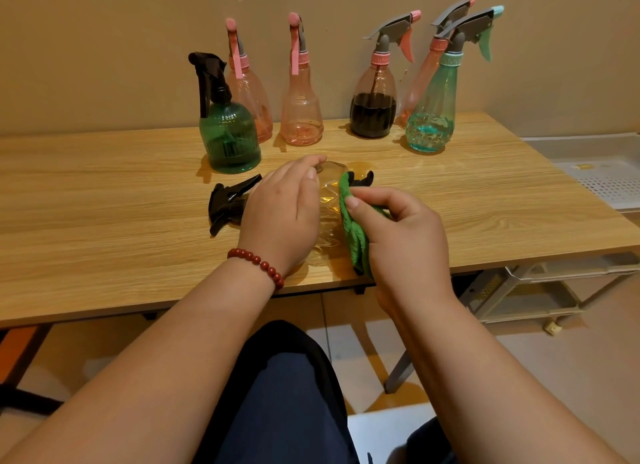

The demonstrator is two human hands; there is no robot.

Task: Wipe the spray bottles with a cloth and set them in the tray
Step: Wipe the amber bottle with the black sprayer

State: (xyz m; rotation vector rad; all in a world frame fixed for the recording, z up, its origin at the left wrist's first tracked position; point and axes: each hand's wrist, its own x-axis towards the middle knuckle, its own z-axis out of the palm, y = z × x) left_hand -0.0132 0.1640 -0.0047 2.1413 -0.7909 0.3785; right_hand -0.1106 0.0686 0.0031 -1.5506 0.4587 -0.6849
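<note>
Left hand [280, 211] is gripping the bottle [329, 195], seemingly lying sideways; right hand [403, 242] is pinching the cloth [355, 237] against it. Hard wiping is risking knocking the green bottle [230, 138] behind.

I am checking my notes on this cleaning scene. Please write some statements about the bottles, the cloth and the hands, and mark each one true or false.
1. The left hand holds a clear bottle turned on its side. True.
2. The right hand holds a blue cloth. False: the cloth is green.
3. The teal bottle stands upright on the table. True.
4. The dark liquid bottle sits in the tray. False: the bottle with dark liquid stands on the table; the tray is off to the right.
5. A bead bracelet is on the right wrist. False: the bracelet is on the left wrist.
</note>
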